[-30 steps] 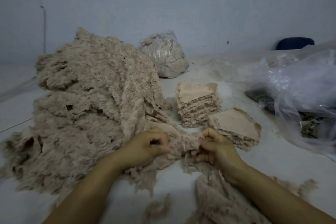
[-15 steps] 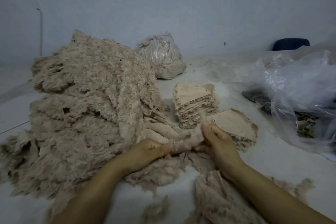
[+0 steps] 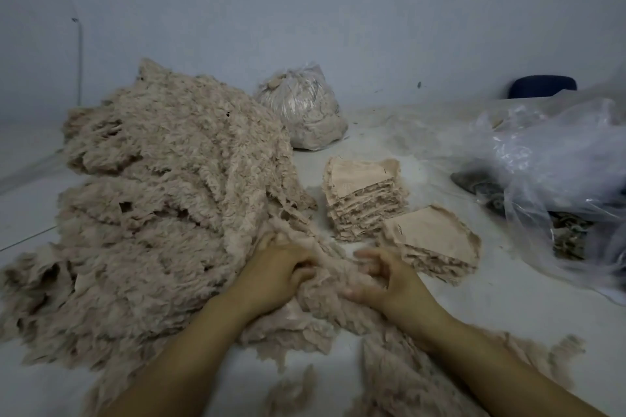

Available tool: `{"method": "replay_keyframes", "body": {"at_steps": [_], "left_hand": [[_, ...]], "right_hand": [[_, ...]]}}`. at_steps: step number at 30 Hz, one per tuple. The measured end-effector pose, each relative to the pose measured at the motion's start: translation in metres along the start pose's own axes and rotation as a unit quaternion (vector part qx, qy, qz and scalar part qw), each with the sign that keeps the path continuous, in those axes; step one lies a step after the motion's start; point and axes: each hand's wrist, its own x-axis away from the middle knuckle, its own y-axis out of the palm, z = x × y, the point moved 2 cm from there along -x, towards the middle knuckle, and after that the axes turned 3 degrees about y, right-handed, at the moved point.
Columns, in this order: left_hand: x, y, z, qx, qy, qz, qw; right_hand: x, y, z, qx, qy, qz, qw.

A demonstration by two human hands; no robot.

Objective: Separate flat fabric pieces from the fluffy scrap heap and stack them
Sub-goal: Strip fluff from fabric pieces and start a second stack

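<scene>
— What is that big soft pile?

— It is a big heap of fluffy beige fabric scraps [image 3: 162, 213]. It lies on the pale grey tabletop [image 3: 508, 311] and fills most of the left side.

— What are the hands doing?

— Both are at the near edge of the heap. The left hand [image 3: 274, 276] has its fingers curled into a fluffy beige piece [image 3: 333, 294] and grips it. The right hand [image 3: 382, 278] is blurry. Its fingers look spread on the same piece, but I cannot tell if it grips it.

— Where are the flat pieces?

— Just past the hands, to the right of the heap. There is a tall stack of flat beige fabric squares [image 3: 364, 196]. A lower stack of flat beige pieces [image 3: 437, 244] sits right beside it, near the right hand.

— What else is there?

— A tied clear plastic bag stuffed with pale scraps [image 3: 305, 112] stands by the wall. A crumpled sheet of clear plastic [image 3: 555, 159] lies on the right with dark bits under it. Small loose fluffy tufts [image 3: 291, 393] lie near the arms.
</scene>
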Motion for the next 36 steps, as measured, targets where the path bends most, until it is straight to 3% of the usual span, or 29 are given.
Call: {"method": "replay_keyframes", "body": {"at_steps": [4, 9, 11, 14, 17, 20, 22, 23, 25, 28, 30, 32, 34, 36], "left_hand": [[0.002, 0.0, -0.005, 0.098, -0.097, 0.122, 0.983], [0.008, 0.006, -0.011, 0.032, -0.087, 0.071, 0.993], [0.01, 0.005, -0.01, 0.032, -0.069, 0.073, 0.994], [0.01, -0.001, 0.001, 0.088, -0.031, 0.082, 0.992], [0.007, 0.0, 0.013, 0.124, 0.012, 0.036, 0.992], [0.006, -0.004, 0.014, 0.276, -0.056, 0.049, 0.958], [0.004, -0.008, 0.015, 0.376, -0.082, 0.011, 0.923], [0.003, -0.008, 0.016, 0.397, -0.092, -0.021, 0.913], [-0.003, -0.008, 0.025, 0.362, -0.084, -0.064, 0.926], [-0.016, -0.004, 0.04, 0.329, -0.073, -0.008, 0.941], [-0.02, -0.003, 0.038, 0.393, -0.134, 0.066, 0.907], [-0.018, -0.004, 0.034, 0.477, -0.171, 0.103, 0.856], [-0.014, -0.003, 0.037, 0.541, -0.162, 0.1, 0.819], [-0.011, 0.0, 0.044, 0.575, -0.132, 0.066, 0.805]], "right_hand": [[0.0, -0.006, -0.002, -0.014, -0.04, 0.059, 0.997], [0.002, -0.025, -0.017, -0.088, -0.119, 0.189, 0.971], [0.003, -0.03, -0.019, -0.121, -0.126, 0.207, 0.962], [0.004, -0.025, -0.02, -0.134, -0.129, 0.166, 0.969], [0.005, -0.019, -0.022, -0.163, -0.132, 0.091, 0.973], [0.004, -0.019, -0.019, -0.204, -0.107, 0.021, 0.973], [0.003, -0.019, -0.017, -0.204, -0.084, 0.002, 0.975], [0.003, -0.017, -0.017, -0.196, -0.081, -0.002, 0.977], [0.001, -0.013, -0.019, -0.182, -0.088, 0.008, 0.979], [0.0, -0.012, -0.02, -0.119, -0.121, 0.075, 0.983], [0.005, -0.013, -0.024, -0.055, -0.149, 0.124, 0.979], [0.011, -0.011, -0.026, -0.048, -0.148, 0.124, 0.98], [0.014, -0.004, -0.026, -0.069, -0.097, 0.08, 0.99], [0.012, 0.004, -0.025, -0.099, -0.049, 0.037, 0.993]]}}
